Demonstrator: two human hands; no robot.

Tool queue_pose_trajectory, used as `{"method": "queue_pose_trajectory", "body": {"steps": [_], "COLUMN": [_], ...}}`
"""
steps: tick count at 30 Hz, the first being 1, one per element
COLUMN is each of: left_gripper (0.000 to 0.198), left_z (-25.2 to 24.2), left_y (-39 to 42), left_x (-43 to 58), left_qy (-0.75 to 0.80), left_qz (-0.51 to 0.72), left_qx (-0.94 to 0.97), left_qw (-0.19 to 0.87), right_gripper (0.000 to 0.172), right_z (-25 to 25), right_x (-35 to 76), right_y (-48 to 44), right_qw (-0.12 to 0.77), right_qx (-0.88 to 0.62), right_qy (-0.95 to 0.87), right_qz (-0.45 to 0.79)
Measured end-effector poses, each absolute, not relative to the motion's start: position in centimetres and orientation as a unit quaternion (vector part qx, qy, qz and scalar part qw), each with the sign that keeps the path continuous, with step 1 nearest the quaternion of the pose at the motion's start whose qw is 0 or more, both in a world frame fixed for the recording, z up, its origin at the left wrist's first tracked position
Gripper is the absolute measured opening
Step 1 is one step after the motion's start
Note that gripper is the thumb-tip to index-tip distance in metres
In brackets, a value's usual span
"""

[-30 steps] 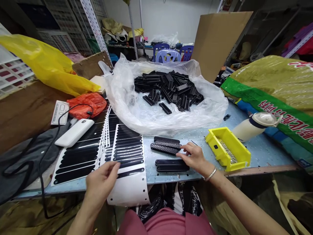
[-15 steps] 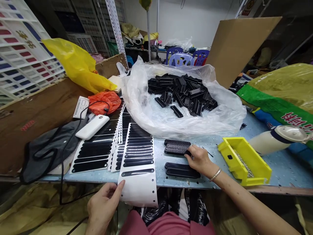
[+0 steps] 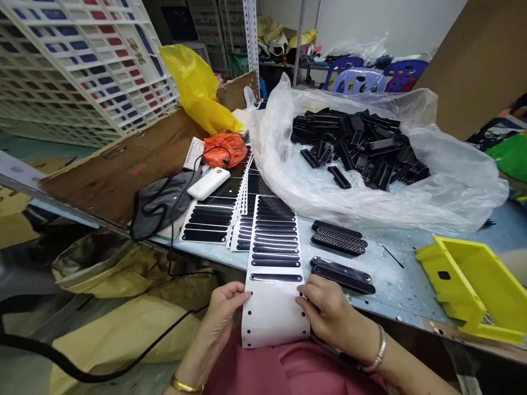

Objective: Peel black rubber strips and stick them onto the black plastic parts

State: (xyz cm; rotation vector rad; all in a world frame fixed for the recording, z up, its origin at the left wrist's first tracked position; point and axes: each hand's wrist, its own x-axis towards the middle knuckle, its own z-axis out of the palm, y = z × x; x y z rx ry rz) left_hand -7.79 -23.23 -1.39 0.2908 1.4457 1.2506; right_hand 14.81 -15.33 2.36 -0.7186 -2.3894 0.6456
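A white sheet with black strip stickers (image 3: 273, 307) hangs over the table's front edge, its lower part bare except for small dark dots along both sides. My left hand (image 3: 225, 307) pinches its left edge. On the right edge, below the lowest black strip, are the closed fingers of my right hand (image 3: 325, 304). Two smooth black strip-shaped pieces (image 3: 342, 275) lie just beyond my right hand. Behind them sit several black pieces with a lattice pattern (image 3: 338, 238). More sticker sheets (image 3: 209, 219) are stacked to the left.
A clear plastic bag (image 3: 275, 159) holds many black parts (image 3: 362, 145). At the right is a yellow bin (image 3: 461, 296). A white power bank (image 3: 208, 183), a grey cloth (image 3: 154, 206), an orange bag (image 3: 225, 150) and a white crate (image 3: 102, 66) are on the left.
My right hand has left the black pieces and moved to the sheet's right edge. My left hand now grips the left edge. The view has turned left.
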Motion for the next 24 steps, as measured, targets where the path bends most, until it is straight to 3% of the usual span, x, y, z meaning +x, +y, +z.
{"method": "queue_pose_trajectory", "body": {"steps": [8,14,24], "left_gripper": [0.040,0.030,0.026], "left_z": [-0.9,-1.4,-1.3], "left_y": [-22.1,-21.8,-21.1], "left_x": [-6.8,-6.7,-6.1], "left_qy": [0.586,0.525,0.515], "left_qz": [0.587,0.579,0.562], "left_qx": [0.057,0.078,0.121], "left_qw": [0.556,0.619,0.636], "right_gripper": [0.017,0.012,0.034], "right_z": [0.0,-0.8,-1.2], "right_x": [9.5,8.5,7.8], "right_y": [-15.4,-15.5,-15.1], "right_qw": [0.218,0.220,0.256], "right_qx": [-0.313,-0.355,-0.409], "right_qy": [-0.886,-0.867,-0.790], "right_qz": [0.263,0.274,0.378]}}
